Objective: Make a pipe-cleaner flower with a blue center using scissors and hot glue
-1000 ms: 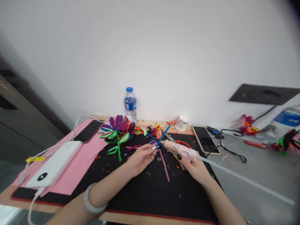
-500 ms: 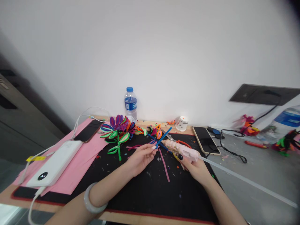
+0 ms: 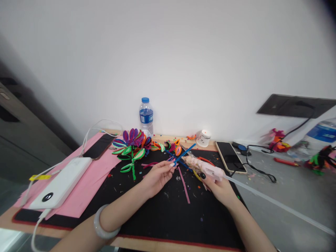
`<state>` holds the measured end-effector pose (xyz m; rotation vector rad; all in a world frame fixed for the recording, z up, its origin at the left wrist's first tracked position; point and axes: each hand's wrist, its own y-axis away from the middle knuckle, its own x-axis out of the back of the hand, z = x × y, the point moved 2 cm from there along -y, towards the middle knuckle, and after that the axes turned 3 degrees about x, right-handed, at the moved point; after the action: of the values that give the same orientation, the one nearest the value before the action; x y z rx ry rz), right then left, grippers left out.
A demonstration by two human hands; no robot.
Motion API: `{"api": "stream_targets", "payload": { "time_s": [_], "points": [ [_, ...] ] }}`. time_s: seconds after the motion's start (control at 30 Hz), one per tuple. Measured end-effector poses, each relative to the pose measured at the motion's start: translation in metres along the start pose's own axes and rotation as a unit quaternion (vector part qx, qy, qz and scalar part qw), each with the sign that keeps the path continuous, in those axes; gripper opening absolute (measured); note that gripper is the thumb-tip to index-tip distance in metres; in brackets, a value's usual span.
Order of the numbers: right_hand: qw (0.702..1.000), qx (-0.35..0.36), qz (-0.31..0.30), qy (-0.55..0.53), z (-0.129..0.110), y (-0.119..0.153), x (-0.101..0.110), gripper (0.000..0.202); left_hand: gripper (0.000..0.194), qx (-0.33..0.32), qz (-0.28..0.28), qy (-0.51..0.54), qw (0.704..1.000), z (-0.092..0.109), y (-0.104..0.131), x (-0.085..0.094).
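Between thumb and fingers, my left hand (image 3: 160,176) pinches a blue pipe cleaner (image 3: 187,150), its free end slanting up to the right. My right hand (image 3: 219,187) is wrapped round a pale pink hot glue gun (image 3: 207,169), whose nozzle points left, close to the pipe cleaner. Out of the gun's back runs a long clear glue stick (image 3: 275,203). Under the hands, loose pipe cleaners, one of them pink (image 3: 184,185), lie on the black mat (image 3: 162,224). Beyond my left hand sits a pipe-cleaner flower with green leaves (image 3: 133,159).
Against the wall stand a water bottle (image 3: 146,117) and a paper cup (image 3: 203,138). A phone (image 3: 231,157) with black cables lies right. Left are pink sheets (image 3: 81,196), a white power bank (image 3: 61,182) and a dark phone (image 3: 99,147). Small scraps dot the mat.
The blue pipe cleaner's free end has tilted slightly lower and to the right. The glue gun has shifted very slightly; both hands keep their grips.
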<state>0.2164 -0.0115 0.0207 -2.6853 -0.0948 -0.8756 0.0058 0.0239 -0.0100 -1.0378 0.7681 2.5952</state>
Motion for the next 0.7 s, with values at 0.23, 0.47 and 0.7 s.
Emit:
{"api": "stream_targets", "payload": {
  "time_s": [0.23,0.47,0.7],
  "points": [
    [1.000,0.008,-0.022,0.008,-0.0032,-0.0005,-0.0013,0.037,0.008,0.000,-0.003,0.008,1.000,-0.0008,0.0004,-0.0011],
    [0.999,0.022,0.009,0.027,-0.0005,0.0002,0.0007,0.032,0.008,0.004,-0.011,0.008,1.000,-0.0011,-0.0005,0.0003],
    [0.999,0.015,0.024,0.030,0.0000,0.0010,0.0027,0.035,0.008,0.005,-0.005,0.008,1.000,-0.0008,0.0005,-0.0011]
  ]
}}
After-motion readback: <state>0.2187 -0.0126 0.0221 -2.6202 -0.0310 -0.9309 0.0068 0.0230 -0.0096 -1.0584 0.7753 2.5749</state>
